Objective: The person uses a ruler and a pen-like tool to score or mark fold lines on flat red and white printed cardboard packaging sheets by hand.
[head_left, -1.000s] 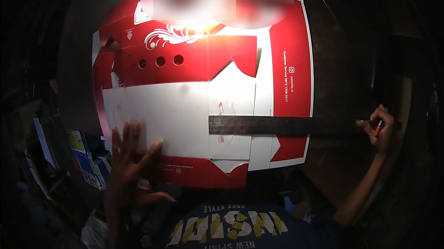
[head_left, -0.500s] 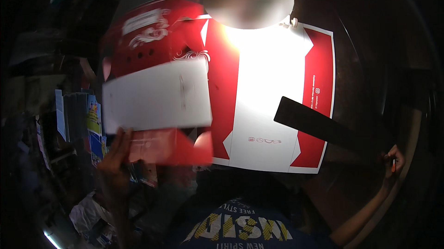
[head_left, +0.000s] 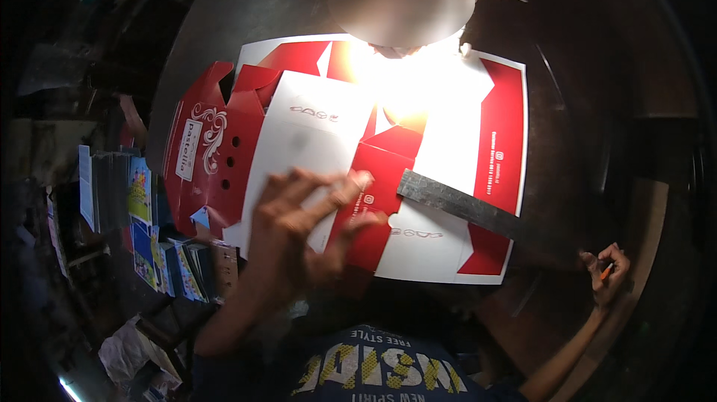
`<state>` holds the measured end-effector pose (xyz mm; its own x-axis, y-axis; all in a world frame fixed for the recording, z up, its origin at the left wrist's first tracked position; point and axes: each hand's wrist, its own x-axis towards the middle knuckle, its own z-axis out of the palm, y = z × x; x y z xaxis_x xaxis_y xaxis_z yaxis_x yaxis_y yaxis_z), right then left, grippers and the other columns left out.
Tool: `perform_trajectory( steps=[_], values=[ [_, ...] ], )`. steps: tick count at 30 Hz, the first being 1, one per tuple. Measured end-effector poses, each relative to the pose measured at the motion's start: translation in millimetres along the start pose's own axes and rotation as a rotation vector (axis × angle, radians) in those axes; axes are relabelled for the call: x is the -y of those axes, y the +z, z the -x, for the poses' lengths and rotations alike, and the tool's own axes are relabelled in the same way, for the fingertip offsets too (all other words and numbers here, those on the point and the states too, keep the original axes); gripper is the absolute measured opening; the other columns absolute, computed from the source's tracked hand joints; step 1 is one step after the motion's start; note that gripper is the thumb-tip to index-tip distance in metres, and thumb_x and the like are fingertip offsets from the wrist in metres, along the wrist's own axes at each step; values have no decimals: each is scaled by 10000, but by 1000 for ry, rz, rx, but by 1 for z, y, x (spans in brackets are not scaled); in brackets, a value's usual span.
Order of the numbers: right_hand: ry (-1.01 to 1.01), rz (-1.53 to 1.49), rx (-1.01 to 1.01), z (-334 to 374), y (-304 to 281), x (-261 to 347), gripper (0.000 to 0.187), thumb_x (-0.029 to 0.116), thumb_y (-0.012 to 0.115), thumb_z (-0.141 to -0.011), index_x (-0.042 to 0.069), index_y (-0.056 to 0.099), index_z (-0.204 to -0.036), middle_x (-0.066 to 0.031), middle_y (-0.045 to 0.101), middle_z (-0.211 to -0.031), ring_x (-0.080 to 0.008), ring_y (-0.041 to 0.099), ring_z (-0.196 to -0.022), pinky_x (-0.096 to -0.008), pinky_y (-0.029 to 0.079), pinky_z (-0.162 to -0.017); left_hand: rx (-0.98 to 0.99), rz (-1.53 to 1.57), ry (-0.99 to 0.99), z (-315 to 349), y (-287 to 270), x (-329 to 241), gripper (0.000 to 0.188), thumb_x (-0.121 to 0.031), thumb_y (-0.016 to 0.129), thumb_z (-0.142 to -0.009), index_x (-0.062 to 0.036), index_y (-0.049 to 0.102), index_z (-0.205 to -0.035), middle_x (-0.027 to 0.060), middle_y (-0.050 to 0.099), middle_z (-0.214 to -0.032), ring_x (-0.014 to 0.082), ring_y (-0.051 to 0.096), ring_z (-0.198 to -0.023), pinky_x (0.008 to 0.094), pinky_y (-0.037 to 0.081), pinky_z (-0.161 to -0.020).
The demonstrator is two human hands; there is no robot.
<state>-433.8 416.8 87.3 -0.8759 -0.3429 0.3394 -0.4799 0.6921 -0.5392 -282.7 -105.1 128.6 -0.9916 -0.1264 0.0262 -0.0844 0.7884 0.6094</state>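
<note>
A die-cut box blank (head_left: 224, 156) of red and white card, with a scroll pattern, round holes and flaps, lies over the left part of a printed card sheet (head_left: 497, 170). Above the blank's right red panel is my left hand (head_left: 295, 215), its fingers spread and its thumb apart; whether the fingertips touch the card I cannot tell. My right hand (head_left: 606, 273), off to the right, is closed round a slim orange tool (head_left: 606, 272). From that hand a metal ruler (head_left: 459, 199) reaches left across the sheet; its near end fades into the dark by my thumb.
A lamp with a round shade (head_left: 402, 0) glares over the far part of the sheet. Stacked booklets (head_left: 142, 193) stand left of the dark table (head_left: 216, 21). A crumpled plastic bag (head_left: 134, 353) lies at lower left.
The box blank has come down from being lifted and blurred at the left onto the sheet, turned round. My left hand has moved right and let go. Ruler and right hand have shifted left.
</note>
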Motion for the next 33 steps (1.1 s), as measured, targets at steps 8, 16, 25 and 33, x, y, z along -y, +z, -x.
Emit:
perform_trajectory(
  steps=[8,16,25,33],
  values=[
    [-33,158,193,-13,24,40,390,281,813,-796,82,480,-750,-22,423,-676,-160,401,-620,-418,386,-885,-9,-217,195,18,18,61,537,-407,783,-800,-157,669,-1262,25,641,-1340,259,389,-1437,593,152,-1201],
    [-48,236,330,-26,20,45,376,276,816,-787,87,492,-755,-17,431,-683,-150,403,-634,-382,384,-768,34,-145,219,22,27,67,412,-430,709,-843,-262,682,-1219,-76,643,-1327,189,387,-1435,677,41,-1180],
    [69,280,318,-34,22,65,420,329,801,-795,93,481,-660,-19,436,-629,-132,455,-654,-412,423,-876,45,-132,218,19,28,67,430,-428,721,-839,-246,680,-1227,-70,649,-1320,198,397,-1432,681,34,-1179],
    [-171,228,254,-18,24,32,520,283,811,-834,81,456,-1156,-18,505,-802,-150,474,-709,-423,408,-863,80,-145,191,16,23,61,430,-404,722,-842,-225,689,-1231,-86,639,-1336,173,442,-1403,671,52,-1163]
  ],
)
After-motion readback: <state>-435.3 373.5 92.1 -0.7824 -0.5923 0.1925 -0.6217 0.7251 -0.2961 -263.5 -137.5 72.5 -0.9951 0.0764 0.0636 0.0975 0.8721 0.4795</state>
